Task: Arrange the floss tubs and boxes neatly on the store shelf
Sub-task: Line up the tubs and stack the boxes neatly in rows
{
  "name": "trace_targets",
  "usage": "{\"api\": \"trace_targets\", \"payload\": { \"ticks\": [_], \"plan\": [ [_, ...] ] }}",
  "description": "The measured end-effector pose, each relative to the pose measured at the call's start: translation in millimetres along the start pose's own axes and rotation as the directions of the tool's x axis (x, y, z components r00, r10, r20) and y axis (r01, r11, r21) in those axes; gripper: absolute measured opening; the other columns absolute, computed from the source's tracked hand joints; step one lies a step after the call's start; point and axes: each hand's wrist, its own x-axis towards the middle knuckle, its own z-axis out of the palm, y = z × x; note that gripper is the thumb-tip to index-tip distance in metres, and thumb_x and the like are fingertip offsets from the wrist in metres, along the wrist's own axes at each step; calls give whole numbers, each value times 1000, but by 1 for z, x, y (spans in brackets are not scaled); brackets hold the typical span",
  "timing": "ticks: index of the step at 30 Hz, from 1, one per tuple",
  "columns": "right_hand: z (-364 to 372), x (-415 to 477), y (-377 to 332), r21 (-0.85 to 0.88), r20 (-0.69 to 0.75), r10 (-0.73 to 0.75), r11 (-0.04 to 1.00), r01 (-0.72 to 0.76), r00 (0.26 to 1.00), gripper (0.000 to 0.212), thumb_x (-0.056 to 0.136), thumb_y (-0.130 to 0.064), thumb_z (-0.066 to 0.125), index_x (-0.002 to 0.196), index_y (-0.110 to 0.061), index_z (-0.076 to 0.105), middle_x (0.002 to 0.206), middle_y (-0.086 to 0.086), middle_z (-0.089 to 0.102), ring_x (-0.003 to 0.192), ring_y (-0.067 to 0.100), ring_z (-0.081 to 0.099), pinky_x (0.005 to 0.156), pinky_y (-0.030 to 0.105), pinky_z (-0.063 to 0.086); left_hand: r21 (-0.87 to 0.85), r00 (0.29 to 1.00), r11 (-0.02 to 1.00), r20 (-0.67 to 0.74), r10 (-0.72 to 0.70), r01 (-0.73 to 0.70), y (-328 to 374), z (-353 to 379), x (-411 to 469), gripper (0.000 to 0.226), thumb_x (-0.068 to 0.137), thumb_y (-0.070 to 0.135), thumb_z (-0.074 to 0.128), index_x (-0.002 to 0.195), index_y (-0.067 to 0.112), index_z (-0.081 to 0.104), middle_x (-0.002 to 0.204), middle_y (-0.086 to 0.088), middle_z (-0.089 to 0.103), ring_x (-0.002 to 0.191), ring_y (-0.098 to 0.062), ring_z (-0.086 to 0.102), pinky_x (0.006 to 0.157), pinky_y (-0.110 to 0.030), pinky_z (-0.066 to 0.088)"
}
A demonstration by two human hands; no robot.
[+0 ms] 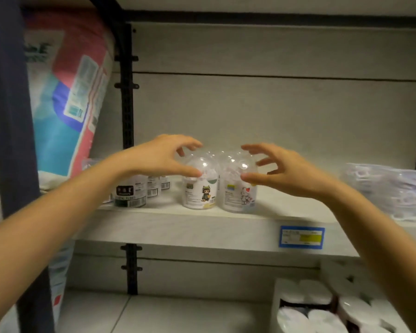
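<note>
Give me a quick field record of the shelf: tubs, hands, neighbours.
left tub: clear dome-lidded floss tub, green cartoon figure, upright
right tub: matching clear tub, red-and-white cartoon label, upright beside it
left hand: curved over left tub's dome, grip unclear
right hand: curved beside right tub's dome, grip unclear
neighbours: dark-labelled tubs left, clear plastic bags right

Left side: a dark blue post (pixel 7 116) stands in the foreground. Behind it leans a large soft pack (pixel 65 92) printed pink, teal and white, with a barcode label. A black slotted upright (pixel 127 104) runs beside the grey back panel (pixel 250 104). Right side: clear plastic packets (pixel 389 191) lie stacked. A blue-bordered price label (pixel 301 237) with a yellow band sits on the shelf (pixel 178 227) front edge. Below: wrapped white rolls (pixel 308 306) stand on the tiled floor (pixel 154 313).
</note>
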Motion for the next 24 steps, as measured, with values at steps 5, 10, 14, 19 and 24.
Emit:
{"api": "trace_targets", "payload": {
  "ticks": [5,10,14,19,24],
  "plan": [
    [6,15,4,-100,0,-8,995,8,1000,60,78,-36,68,133,-27,44,134,2,52,104,16,57,90,37,51,81,999,996,-23,25,-23,-1,5,12,55,78,37,69,129,26,52,127,7,57,100,-9,50,85,-26,42],
    [15,30,12,-110,-20,12,994,-15,1000,59,79,-33,68,133,-26,45,134,4,53,101,18,57,90,38,50,121,1000,993,-9,4,-3,-3,5,20,54,78,35,70,128,24,52,128,7,57,100,-9,48,87,-28,41],
    [18,32,15,-133,-10,20,991,-22,1000,62,80,-37,66,136,-26,41,138,3,50,111,21,56,92,40,49,157,1000,988,0,-9,9,-1,6,17,57,80,39,67,132,25,48,135,6,53,114,-13,48,100,-36,40],
    [11,27,1,-248,-171,-76,968,32,982,67,83,-45,59,142,-27,32,151,2,31,136,24,31,109,37,29,204,995,978,-94,-21,40,-3,-19,-8,62,86,47,54,142,28,33,147,8,37,134,-12,33,109,-30,27],
    [19,25,-73,-48,-364,-328,941,335,872,32,87,-33,58,118,-24,58,115,-8,58,103,5,54,89,20,43,94,968,976,-177,-177,196,-35,-73,-53,34,89,31,55,121,20,57,119,3,61,102,-13,56,89,-24,42]
  ]
}}
